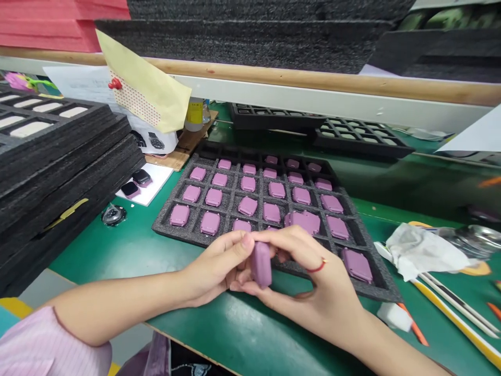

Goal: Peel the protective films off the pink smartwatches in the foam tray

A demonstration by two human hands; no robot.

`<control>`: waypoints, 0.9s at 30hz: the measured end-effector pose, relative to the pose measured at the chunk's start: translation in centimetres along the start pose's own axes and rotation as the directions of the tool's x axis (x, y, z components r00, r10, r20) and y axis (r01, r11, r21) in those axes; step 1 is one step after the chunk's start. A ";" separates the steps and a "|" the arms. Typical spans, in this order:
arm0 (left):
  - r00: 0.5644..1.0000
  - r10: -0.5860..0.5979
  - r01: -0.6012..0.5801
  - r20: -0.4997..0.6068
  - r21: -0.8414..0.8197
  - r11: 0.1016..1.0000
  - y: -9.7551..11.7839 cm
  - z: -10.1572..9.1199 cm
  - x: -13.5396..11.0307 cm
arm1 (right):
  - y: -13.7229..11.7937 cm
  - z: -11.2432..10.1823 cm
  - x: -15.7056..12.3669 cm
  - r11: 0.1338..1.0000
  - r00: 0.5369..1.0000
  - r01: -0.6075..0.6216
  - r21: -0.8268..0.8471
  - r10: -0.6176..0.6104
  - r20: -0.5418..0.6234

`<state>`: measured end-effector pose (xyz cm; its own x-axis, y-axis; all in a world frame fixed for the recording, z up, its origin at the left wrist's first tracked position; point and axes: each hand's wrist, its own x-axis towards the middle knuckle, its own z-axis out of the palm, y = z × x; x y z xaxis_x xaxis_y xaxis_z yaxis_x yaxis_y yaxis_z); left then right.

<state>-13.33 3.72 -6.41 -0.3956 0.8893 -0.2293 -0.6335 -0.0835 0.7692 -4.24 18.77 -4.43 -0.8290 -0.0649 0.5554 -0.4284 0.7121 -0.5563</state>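
Both my hands meet over the near edge of a black foam tray point(164, 224) on the green table. My left hand point(213, 266) and my right hand point(309, 277) pinch one purple watch case point(261, 263) between their fingers, held on edge. A thin red band circles a finger of the right hand. The tray's pockets hold several more purple watch cases point(248, 205), lying flat in rows.
A tall stack of black foam trays point(58, 156) stands at the left. Two dark watches point(136, 184) lie on a white card beside it. A crumpled white cloth point(420, 250), sticks and pens lie at the right. More black trays point(352, 136) sit at the back under a shelf.
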 end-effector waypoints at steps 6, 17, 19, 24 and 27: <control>0.997 -0.077 0.074 -0.029 -0.093 0.993 0.5 0.1 0.1 | 0.5 -0.4 0.3 1.000 1.000 0.008 -0.011 -0.008 -0.019; 0.988 -0.133 0.136 -0.076 0.032 0.990 0.1 -0.3 0.4 | 5.3 -4.9 1.0 0.927 0.986 -0.165 -0.338 0.153 -0.061; 0.987 -0.137 0.145 -0.085 0.086 0.986 0.1 -0.3 0.4 | 7.1 -6.3 0.8 0.885 0.949 -0.295 -0.361 0.315 -0.003; 0.991 -0.113 0.124 -0.074 0.172 0.977 0.1 -0.2 0.4 | 8.2 -7.1 0.5 0.851 0.836 -0.419 -0.317 0.498 0.231; 0.993 -0.102 0.114 -0.063 0.222 0.968 -0.1 -0.2 0.6 | 7.5 -6.6 1.2 0.862 0.837 -0.342 -0.373 0.460 0.296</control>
<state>-13.59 4.15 -6.77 -0.3699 0.8631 -0.3439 -0.5110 0.1201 0.8511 -6.10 28.62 -3.81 -0.9975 0.0663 0.0254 0.0484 0.8970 -0.4394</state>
